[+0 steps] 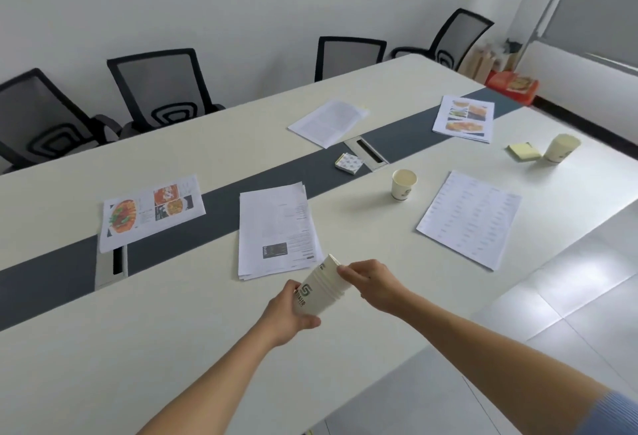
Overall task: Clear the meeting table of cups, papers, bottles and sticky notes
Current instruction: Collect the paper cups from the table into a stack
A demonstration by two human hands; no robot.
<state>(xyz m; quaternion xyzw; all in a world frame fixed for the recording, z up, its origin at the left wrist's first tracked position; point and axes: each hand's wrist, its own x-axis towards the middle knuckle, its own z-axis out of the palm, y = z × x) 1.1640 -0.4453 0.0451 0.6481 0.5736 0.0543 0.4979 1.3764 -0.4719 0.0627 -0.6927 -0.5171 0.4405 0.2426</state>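
Note:
A stack of nested white paper cups [319, 288] tilts above the near part of the cream meeting table [207, 331]. My left hand [286, 314] grips the stack's base and my right hand [371, 281] pinches its rim. Two single paper cups stand farther off, one mid-table [403, 184] and one at the far right [560, 147]. Beside the far cup lies a yellow sticky-note pad [524, 151]. A patterned note pad [348, 162] rests on the grey centre strip. Several sheets lie about: text pages [276, 227], a list [469, 217], a food menu [152, 210], another menu [464, 118], a folded page [328, 121].
Black mesh chairs [162, 89] line the table's far side. Two cable hatches [367, 153] sit in the grey strip. A red box [512, 86] and brown bags stand on the floor by the far corner. Pale tiled floor [569, 296] lies to my right.

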